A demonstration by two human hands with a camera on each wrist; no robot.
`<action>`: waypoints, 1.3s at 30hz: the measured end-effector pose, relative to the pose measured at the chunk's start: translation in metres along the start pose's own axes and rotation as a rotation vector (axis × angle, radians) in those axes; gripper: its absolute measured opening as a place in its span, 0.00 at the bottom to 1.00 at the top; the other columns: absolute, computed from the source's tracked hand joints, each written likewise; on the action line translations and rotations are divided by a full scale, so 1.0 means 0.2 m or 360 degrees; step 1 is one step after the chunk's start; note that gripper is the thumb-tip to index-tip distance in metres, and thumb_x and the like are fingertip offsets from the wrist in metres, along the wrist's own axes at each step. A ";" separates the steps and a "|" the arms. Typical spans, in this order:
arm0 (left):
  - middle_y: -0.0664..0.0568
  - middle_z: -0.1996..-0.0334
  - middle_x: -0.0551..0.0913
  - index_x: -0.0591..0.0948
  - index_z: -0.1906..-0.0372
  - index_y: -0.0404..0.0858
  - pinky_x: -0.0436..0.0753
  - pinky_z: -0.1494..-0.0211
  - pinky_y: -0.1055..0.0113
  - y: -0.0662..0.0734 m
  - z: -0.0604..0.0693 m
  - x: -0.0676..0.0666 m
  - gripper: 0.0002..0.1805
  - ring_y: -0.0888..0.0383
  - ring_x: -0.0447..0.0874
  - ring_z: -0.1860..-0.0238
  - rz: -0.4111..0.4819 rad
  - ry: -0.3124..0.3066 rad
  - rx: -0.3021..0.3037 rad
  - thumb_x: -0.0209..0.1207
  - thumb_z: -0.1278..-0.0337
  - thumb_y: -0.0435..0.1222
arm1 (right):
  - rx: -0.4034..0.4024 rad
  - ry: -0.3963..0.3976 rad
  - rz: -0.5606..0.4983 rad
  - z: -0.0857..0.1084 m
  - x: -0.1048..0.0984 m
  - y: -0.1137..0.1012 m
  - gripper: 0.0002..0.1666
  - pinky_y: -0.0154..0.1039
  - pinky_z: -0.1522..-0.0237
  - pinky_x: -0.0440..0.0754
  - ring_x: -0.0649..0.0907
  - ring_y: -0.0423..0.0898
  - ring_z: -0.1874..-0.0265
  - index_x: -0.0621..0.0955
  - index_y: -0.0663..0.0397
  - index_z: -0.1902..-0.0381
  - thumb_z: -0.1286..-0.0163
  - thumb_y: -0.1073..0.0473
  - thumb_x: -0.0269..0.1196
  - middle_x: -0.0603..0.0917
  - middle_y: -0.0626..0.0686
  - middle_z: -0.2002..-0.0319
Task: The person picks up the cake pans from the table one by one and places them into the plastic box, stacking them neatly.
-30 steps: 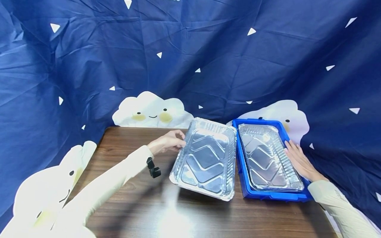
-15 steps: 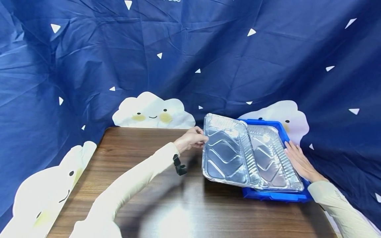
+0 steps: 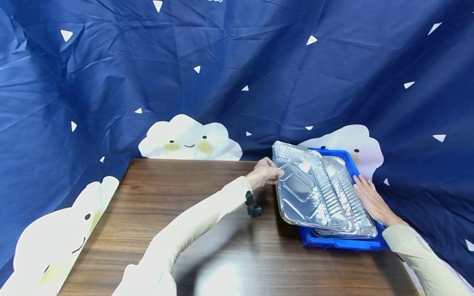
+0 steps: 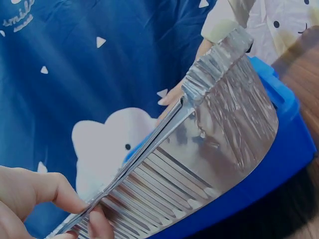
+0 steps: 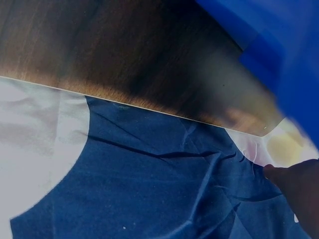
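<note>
My left hand [image 3: 264,173] pinches the left rim of a silver foil tray [image 3: 300,185], as the left wrist view also shows with thumb and fingers on the foil edge [image 4: 144,149]. That tray is tilted, left side raised, its right side over a second foil tray [image 3: 340,172] lying in a blue bin [image 3: 337,244]. My right hand [image 3: 372,201] rests with extended fingers along the bin's right side. In the right wrist view only a dark part of the hand [image 5: 296,186] shows beside the blue bin wall [image 5: 304,64].
The brown wooden table [image 3: 177,193] stretches left of the bin. A dark blue curtain [image 3: 222,74] with white triangles and clouds hangs behind it. The bin stands near the table's right edge. A black wrist mount [image 3: 253,204] hangs below my left wrist.
My left hand has moved right, carrying the foil tray from beside the bin to over it and tilting its left side up. My right hand has stayed at the bin's right side.
</note>
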State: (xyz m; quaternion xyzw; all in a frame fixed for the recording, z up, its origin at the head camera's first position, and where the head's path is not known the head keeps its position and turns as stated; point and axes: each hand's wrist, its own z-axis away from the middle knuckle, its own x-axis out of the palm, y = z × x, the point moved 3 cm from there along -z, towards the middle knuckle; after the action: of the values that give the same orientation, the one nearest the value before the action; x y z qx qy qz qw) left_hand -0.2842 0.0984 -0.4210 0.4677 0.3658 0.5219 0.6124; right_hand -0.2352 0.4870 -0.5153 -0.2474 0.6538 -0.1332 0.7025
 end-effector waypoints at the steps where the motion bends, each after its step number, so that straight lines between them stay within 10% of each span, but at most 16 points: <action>1: 0.55 0.83 0.72 0.63 0.72 0.42 0.77 0.79 0.75 0.00 0.00 0.03 0.20 0.64 0.72 0.84 -0.0006 0.0010 -0.0005 0.58 0.52 0.18 | -0.0009 0.0004 -0.0004 0.00 0.00 0.00 0.41 0.70 0.23 0.27 0.31 0.72 0.20 0.41 0.70 0.17 0.10 0.45 0.33 0.35 0.76 0.19; 16: 0.53 0.81 0.69 0.63 0.75 0.42 0.87 0.72 0.69 -0.02 -0.06 0.34 0.26 0.62 0.70 0.87 -0.0161 0.0134 -0.0119 0.67 0.47 0.18 | -0.0098 0.0063 -0.0021 0.00 0.00 0.01 0.38 0.63 0.20 0.28 0.36 0.73 0.19 0.45 0.75 0.19 0.10 0.51 0.37 0.40 0.79 0.20; 39: 0.51 0.76 0.72 0.70 0.78 0.42 0.91 0.67 0.63 -0.18 -0.19 0.51 0.24 0.60 0.76 0.85 -0.0437 0.0338 -0.0116 0.78 0.54 0.24 | -0.0171 0.0085 0.0033 0.00 0.00 0.02 0.36 0.62 0.19 0.30 0.38 0.72 0.19 0.48 0.80 0.21 0.10 0.54 0.35 0.43 0.82 0.22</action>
State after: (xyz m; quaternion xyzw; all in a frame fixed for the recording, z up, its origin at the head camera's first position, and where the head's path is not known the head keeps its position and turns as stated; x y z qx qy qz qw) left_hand -0.2901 0.2043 -0.4627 0.3332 0.4696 0.4927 0.6524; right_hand -0.2364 0.4905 -0.5179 -0.2743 0.6810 -0.0973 0.6719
